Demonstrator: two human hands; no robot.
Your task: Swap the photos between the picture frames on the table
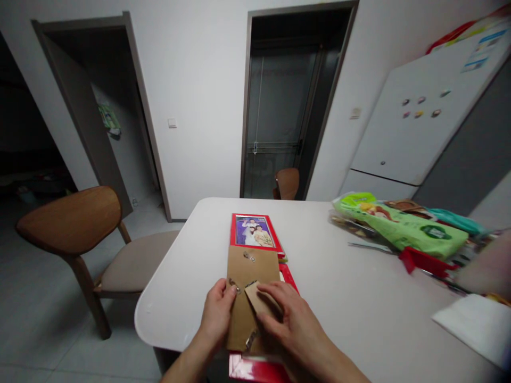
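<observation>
A red picture frame (288, 276) lies face down on the white table (343, 298), its brown cardboard back panel (250, 266) facing up. My left hand (217, 314) pinches the panel's left edge by a small metal clip (233, 288). My right hand (285, 319) rests on the panel, fingers curled over the brown stand flap (257, 297). Just beyond stands a second red frame (255, 232) showing a photo, face up.
Green snack bags (403, 226) and other packets crowd the table's right side, with a red object (423, 260) and white paper (475, 324) nearer. A wooden chair (80, 234) stands at the left. A white fridge (431, 117) and two dark doorways lie behind.
</observation>
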